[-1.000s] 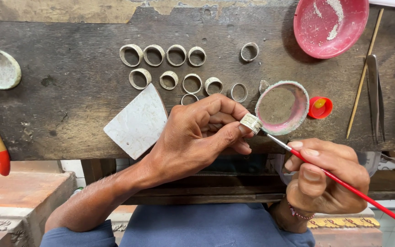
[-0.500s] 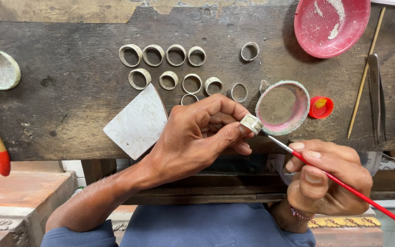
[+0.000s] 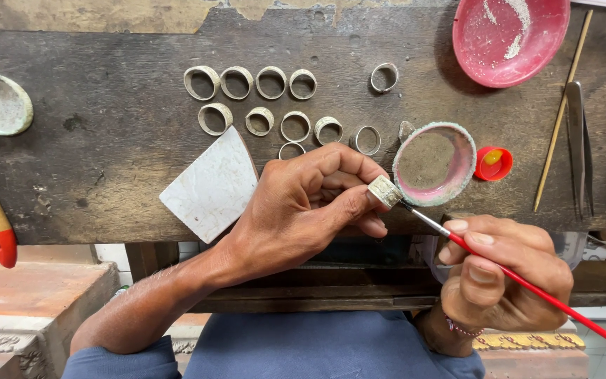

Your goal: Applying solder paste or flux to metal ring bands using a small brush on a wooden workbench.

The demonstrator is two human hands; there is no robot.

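From the head camera, your left hand (image 3: 303, 203) pinches a pale metal ring (image 3: 384, 190) between thumb and forefinger, fingers clenched on it so its broad face turns toward the brush. Your right hand (image 3: 503, 277) grips a red-handled brush (image 3: 527, 284) like a pen, fingers closed round the shaft low down, which gives fine control of the tip; the tip meets the ring's edge, though whether it carries paste you cannot quite tell from here.

Just beyond the ring, almost touching your left fingertips, sits a small round dish (image 3: 435, 163) with a pink rim, close enough for the brush to dip into. Beside it lies a red cap (image 3: 493, 163). Farther from your fingers, two rows of similar rings (image 3: 268, 102) lie flat on the dark worktop (image 3: 106, 140), apart from one another. A pale tile shard (image 3: 211, 187) rests against your left knuckles' side. Well past your right hand are a red bowl (image 3: 510, 35), a thin stick (image 3: 562, 109) and tweezers (image 3: 578, 144).
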